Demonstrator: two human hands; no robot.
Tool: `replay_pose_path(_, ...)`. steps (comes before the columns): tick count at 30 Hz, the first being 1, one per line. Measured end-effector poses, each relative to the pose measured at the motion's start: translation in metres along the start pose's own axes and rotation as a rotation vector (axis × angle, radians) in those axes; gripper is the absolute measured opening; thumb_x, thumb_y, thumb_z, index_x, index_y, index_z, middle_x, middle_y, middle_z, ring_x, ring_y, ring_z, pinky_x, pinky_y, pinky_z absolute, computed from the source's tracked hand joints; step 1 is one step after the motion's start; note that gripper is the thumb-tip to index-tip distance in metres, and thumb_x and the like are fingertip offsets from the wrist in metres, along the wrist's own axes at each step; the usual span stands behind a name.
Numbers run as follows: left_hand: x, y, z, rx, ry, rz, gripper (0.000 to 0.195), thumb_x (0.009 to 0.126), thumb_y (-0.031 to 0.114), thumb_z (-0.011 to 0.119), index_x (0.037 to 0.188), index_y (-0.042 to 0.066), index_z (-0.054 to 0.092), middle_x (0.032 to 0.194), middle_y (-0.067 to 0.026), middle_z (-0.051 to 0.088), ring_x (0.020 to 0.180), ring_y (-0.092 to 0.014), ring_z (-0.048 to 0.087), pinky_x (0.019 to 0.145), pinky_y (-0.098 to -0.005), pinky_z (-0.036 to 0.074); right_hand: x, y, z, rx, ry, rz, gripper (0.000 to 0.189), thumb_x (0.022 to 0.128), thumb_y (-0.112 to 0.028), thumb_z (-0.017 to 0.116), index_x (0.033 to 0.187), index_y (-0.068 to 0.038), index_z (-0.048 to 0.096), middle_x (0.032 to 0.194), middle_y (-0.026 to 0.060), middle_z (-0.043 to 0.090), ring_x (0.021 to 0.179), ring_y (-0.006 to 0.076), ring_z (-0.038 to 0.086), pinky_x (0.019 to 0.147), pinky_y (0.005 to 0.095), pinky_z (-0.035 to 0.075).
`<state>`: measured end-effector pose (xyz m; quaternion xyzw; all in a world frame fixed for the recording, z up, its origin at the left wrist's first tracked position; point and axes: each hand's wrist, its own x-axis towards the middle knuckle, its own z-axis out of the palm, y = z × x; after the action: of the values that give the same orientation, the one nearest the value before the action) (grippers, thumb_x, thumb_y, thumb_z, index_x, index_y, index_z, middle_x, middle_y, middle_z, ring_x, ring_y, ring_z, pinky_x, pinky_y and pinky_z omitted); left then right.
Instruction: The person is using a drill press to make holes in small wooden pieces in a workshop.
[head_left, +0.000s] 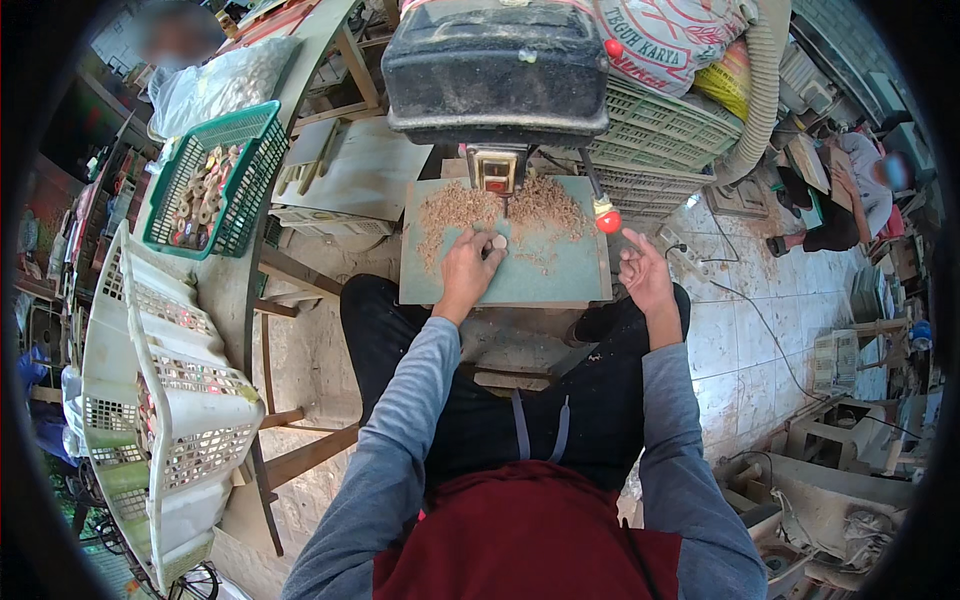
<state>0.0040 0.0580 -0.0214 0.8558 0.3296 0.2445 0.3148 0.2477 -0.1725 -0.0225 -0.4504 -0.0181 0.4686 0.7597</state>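
A drill press (495, 71) with a dark, dusty housing stands in front of me. Its bit (505, 207) points down over a green board (442, 277) strewn with wood shavings (551, 206). My left hand (471, 268) rests on the board and pinches a small round wooden disc (499, 241) between thumb and fingers, just in front of the bit. My right hand (645, 268) is raised off the board's right edge, fingers apart and holding nothing. Just above and left of its fingertips is the red ball knob (608, 221) of the press's lever.
On the left bench are a green basket (214, 251) of small round wooden pieces and a clear bag (225, 79). A white basket (154, 360) stands nearer. Stacked crates (660, 124) and a grey hose (761, 97) are behind right. A person (862, 180) sits far right; cables (765, 330) cross the floor.
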Motion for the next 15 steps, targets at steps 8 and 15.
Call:
replay_pose_path(8,0.036,-0.01,0.014,-0.005,0.101,0.086,0.03,0.077,0.023,0.078,0.1,0.005,0.073,0.084,-0.0105,0.064,0.076,-0.03,0.064,0.068,-0.0405,0.049,0.001,0.002,-0.001,-0.009,0.025,0.001,0.042,0.096,-0.038,0.06,0.127,-0.01,0.057,0.078,0.0012,0.061,0.057,0.0107,0.048,0.054,0.0245,0.037)
replay_pose_path(15,0.037,-0.004,0.016,-0.011,0.146,0.067,0.026,0.076,0.024,0.078,0.091,0.005,0.071,0.083,-0.0101,0.064,0.076,-0.03,0.064,0.068,-0.0417,0.049,-0.002,0.002,0.008,-0.038,-0.042,-0.016,0.042,0.098,-0.038,0.057,0.129,-0.01,0.056,0.078,0.0012,0.061,0.057,0.0104,0.049,0.054,0.0237,0.038)
